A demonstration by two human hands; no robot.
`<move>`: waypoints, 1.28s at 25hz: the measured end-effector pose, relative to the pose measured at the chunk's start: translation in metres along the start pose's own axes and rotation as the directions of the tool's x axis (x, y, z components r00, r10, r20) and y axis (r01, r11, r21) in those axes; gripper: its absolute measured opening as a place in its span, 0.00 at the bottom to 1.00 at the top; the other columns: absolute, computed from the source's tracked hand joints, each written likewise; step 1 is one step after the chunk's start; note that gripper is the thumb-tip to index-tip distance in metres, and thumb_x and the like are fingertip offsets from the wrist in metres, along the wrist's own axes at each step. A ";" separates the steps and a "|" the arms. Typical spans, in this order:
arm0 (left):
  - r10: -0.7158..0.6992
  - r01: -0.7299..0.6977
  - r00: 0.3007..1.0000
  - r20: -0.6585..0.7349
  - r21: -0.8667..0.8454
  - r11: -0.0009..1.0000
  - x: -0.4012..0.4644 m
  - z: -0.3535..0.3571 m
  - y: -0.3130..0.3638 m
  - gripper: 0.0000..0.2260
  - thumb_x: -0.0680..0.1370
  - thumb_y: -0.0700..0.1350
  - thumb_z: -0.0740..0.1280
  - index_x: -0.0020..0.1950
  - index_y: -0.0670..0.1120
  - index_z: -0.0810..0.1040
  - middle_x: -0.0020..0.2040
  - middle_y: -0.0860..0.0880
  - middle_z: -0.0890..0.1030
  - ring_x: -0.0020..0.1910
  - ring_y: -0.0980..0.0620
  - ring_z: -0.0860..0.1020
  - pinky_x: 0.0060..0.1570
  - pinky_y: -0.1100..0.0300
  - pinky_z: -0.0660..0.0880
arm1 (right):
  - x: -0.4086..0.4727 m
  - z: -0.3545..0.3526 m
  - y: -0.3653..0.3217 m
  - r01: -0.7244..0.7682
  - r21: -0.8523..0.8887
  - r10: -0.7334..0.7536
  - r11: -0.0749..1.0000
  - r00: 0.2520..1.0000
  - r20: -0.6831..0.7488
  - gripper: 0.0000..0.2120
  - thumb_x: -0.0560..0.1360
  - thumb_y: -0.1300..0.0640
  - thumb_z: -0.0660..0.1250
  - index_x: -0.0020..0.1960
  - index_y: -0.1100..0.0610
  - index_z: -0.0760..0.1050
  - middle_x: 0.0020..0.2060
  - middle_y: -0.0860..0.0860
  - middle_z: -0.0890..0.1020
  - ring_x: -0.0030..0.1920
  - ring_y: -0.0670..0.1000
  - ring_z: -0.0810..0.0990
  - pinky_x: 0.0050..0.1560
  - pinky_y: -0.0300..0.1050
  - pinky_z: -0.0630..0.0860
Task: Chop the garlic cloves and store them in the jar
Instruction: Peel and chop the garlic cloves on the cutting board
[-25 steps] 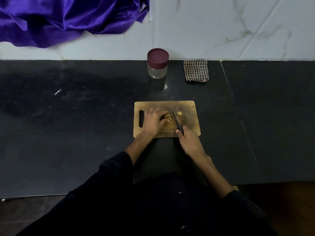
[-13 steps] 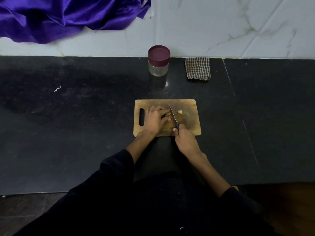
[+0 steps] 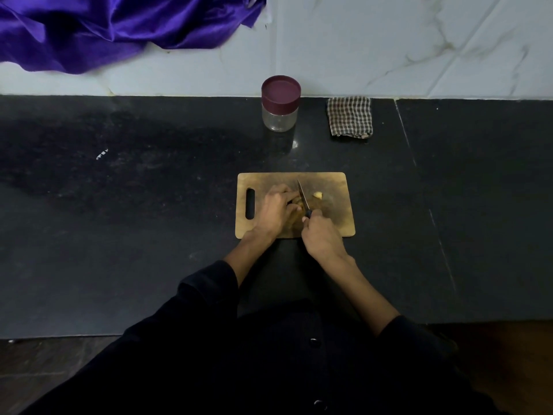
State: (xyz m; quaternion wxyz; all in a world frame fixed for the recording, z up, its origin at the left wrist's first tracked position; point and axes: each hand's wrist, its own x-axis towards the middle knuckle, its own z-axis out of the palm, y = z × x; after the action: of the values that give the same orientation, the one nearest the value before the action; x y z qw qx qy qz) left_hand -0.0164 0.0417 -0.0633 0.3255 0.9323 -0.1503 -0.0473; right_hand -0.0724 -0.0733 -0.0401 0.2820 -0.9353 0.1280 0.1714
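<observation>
Garlic [image 3: 297,202] lies on the board [image 3: 332,223], pinned by the left hand [image 3: 276,209]; the right hand [image 3: 321,238] grips the knife [image 3: 303,196]. Chopping is underway. Next likely needs steady cuts; the jar [image 3: 280,103] stands capped.

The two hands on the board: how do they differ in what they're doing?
The right hand grips the knife by its handle; the left hand holds no tool and steadies the garlic beside the blade. The left lies farther onto the cutting board. Both work over the board.
</observation>
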 end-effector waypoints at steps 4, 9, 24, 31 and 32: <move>-0.004 0.004 1.000 0.007 0.008 1.000 -0.001 0.002 0.001 0.15 0.75 0.36 0.68 0.62 0.41 0.78 0.55 0.42 0.78 0.58 0.47 0.73 0.54 0.65 0.66 | -0.001 0.003 -0.002 -0.015 -0.024 0.015 1.000 1.000 0.000 0.11 0.84 0.55 0.56 0.60 0.60 0.70 0.47 0.56 0.81 0.46 0.54 0.82 0.41 0.48 0.76; -0.017 0.016 0.999 -0.028 -0.029 0.999 -0.003 0.004 0.001 0.16 0.74 0.36 0.70 0.61 0.40 0.79 0.52 0.42 0.78 0.54 0.46 0.75 0.54 0.56 0.73 | -0.012 0.006 0.004 -0.060 -0.034 0.061 0.998 0.998 0.014 0.11 0.85 0.54 0.55 0.61 0.60 0.69 0.50 0.57 0.80 0.47 0.55 0.78 0.43 0.50 0.72; -0.041 0.039 0.999 -0.031 -0.057 0.998 -0.005 0.004 0.003 0.16 0.75 0.36 0.68 0.63 0.39 0.77 0.55 0.43 0.77 0.56 0.48 0.74 0.55 0.68 0.66 | -0.009 0.005 -0.001 -0.068 -0.043 0.070 0.997 0.997 0.036 0.10 0.84 0.54 0.55 0.60 0.60 0.68 0.51 0.59 0.80 0.51 0.58 0.80 0.47 0.53 0.76; -0.071 0.066 0.996 -0.054 -0.090 0.994 -0.005 0.005 0.004 0.16 0.74 0.38 0.70 0.62 0.39 0.78 0.54 0.44 0.78 0.55 0.49 0.75 0.54 0.69 0.66 | -0.026 0.008 0.015 -0.092 -0.047 0.096 0.995 0.993 0.073 0.11 0.85 0.53 0.54 0.60 0.60 0.69 0.53 0.58 0.78 0.49 0.56 0.77 0.45 0.51 0.71; -0.072 0.068 0.996 -0.049 -0.088 0.994 -0.006 0.006 0.004 0.16 0.74 0.38 0.70 0.62 0.40 0.78 0.54 0.44 0.78 0.55 0.49 0.75 0.54 0.69 0.65 | -0.026 0.008 0.016 -0.096 -0.037 0.098 0.995 0.992 0.076 0.12 0.85 0.53 0.54 0.60 0.60 0.69 0.53 0.58 0.79 0.50 0.57 0.77 0.45 0.51 0.71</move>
State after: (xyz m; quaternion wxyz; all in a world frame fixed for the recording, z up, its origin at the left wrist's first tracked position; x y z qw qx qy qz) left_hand -0.0238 0.0375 -0.0656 0.3676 0.9229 -0.1068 -0.0407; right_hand -0.1032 -0.0782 -0.0444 0.2627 -0.9251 0.1593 0.2232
